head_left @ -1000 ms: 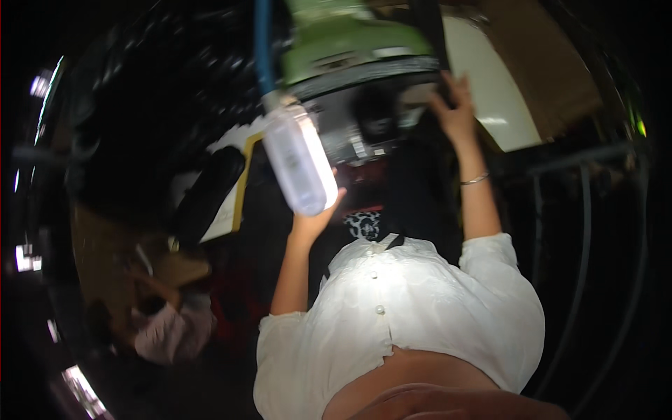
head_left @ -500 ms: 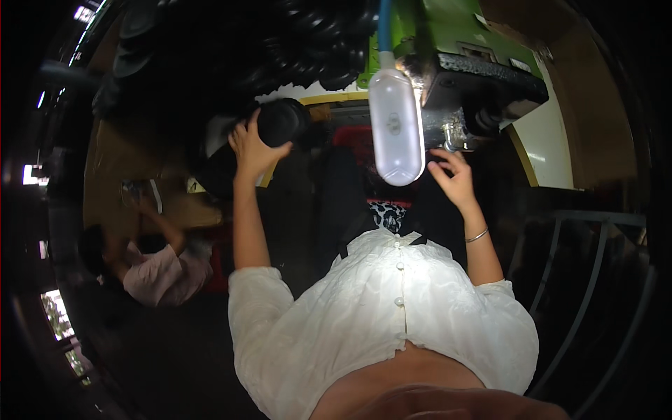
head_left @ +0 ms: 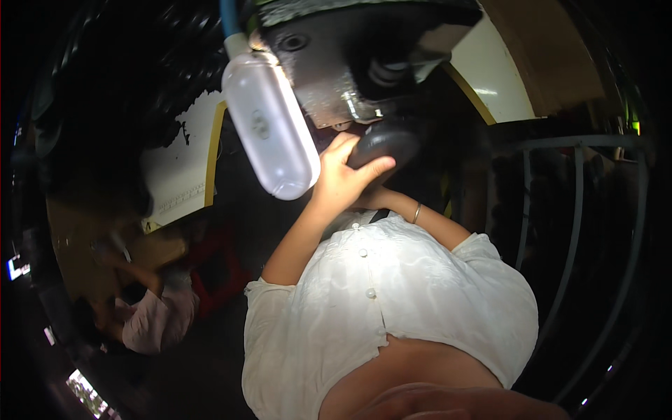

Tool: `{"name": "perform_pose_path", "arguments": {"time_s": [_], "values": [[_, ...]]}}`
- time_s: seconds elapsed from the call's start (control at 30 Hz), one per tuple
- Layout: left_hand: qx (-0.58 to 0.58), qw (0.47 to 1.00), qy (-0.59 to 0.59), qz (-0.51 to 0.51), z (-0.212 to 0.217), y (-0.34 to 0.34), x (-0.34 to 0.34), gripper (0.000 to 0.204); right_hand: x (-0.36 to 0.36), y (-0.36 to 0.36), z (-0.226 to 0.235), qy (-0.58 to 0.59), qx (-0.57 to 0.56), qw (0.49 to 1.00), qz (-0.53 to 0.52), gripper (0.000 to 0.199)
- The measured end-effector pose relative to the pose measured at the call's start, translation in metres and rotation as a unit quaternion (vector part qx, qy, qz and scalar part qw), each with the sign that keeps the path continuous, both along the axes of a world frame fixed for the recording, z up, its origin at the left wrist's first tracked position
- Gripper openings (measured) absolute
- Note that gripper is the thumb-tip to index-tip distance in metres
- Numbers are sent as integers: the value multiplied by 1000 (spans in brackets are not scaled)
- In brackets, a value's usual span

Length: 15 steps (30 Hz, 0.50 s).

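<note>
My left hand point(head_left: 337, 180) is closed on a rounded, dull black piece point(head_left: 387, 145) in front of my chest, its thumb stretched across the near side. What kind of piece it is I cannot make out. My right hand point(head_left: 374, 199) is behind and below the left one, close under the piece. Its fingers are hidden, so its grip does not show. Just above both hands is the dark metal head of a machine point(head_left: 329, 84), with a shiny lower part close to the black piece.
A lit, translucent lamp point(head_left: 269, 129) on a blue cable hangs beside my left hand. Black glossy pieces heap point(head_left: 105, 91) at the far left by a white tabletop point(head_left: 175, 171). A metal rail point(head_left: 577, 203) stands right. Another person point(head_left: 157, 315) works at left near a red stool point(head_left: 217, 269).
My left hand has carried the black piece from the left to beneath the machine head. My right hand has moved in to meet it. The view has turned to the right.
</note>
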<state>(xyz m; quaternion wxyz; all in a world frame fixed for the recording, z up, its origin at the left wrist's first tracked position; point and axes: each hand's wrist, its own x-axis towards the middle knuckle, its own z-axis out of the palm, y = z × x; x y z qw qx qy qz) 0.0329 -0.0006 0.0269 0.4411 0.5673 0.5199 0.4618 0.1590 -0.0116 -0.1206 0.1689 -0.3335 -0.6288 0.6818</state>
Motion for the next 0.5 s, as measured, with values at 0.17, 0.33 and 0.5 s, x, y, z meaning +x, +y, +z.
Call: {"name": "perform_pose_path", "arguments": {"time_s": [0.17, 0.33, 0.5], "values": [[-120, 986, -119, -10, 9, 15, -12, 29, -9, 1, 7, 50, -43, 996, 60, 52], [-122, 985, -119, 35, 6, 2, -15, 23, 7, 2, 3, 23, -13, 998, 56, 52], [-88, 977, -182, 69, -12, -5, -12, 24, 56, 9, 10, -12, 27, 999, -34, 42]]}}
